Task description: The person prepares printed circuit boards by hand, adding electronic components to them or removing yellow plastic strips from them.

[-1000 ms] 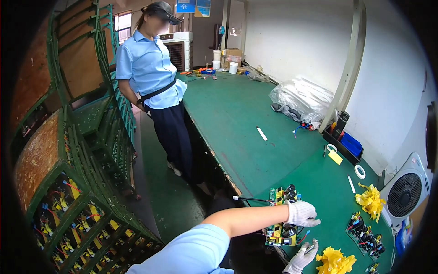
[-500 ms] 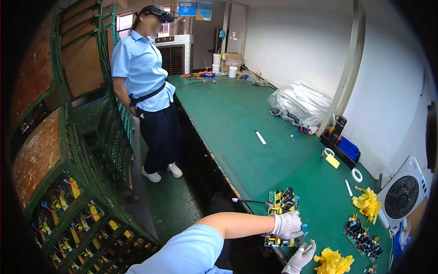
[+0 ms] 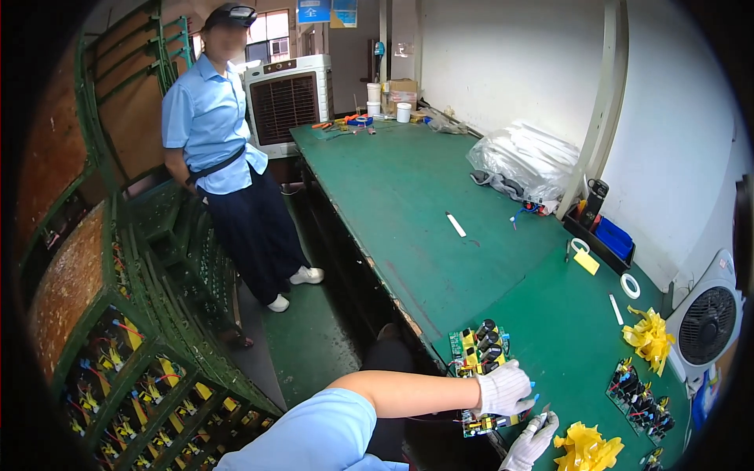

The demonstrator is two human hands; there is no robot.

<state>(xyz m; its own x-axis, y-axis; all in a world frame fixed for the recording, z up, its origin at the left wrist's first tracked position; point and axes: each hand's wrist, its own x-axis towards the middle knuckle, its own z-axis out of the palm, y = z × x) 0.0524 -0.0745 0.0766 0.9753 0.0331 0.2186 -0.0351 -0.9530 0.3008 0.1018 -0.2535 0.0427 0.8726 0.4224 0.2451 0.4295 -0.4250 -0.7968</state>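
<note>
My left hand (image 3: 504,388), in a white knit glove, reaches across a green circuit board (image 3: 463,348) at the bench edge. Its fingers are bent together beside small blue wire ends (image 3: 536,398); what they pinch is hidden. The board carries black cylindrical capacitors (image 3: 488,339) and yellow-wrapped parts, and my hand and forearm cover its middle. Close by on the right, my right hand (image 3: 530,446), also gloved, is closed around a small thin object (image 3: 547,411) that points up toward the wire ends; its kind is too small to tell.
Crumpled yellow pieces (image 3: 587,449) lie right of my right hand, with more boards (image 3: 640,402) beyond. A fan (image 3: 707,318), tape roll (image 3: 630,286) and black tray (image 3: 601,243) line the right side. A person (image 3: 224,141) stands left of the bench, near racks of boards (image 3: 149,392).
My view has shifted, and the scene sits differently in it. My hands stay close together at the board's right side. The black cable that stuck out left of the board no longer shows. The other person has turned.
</note>
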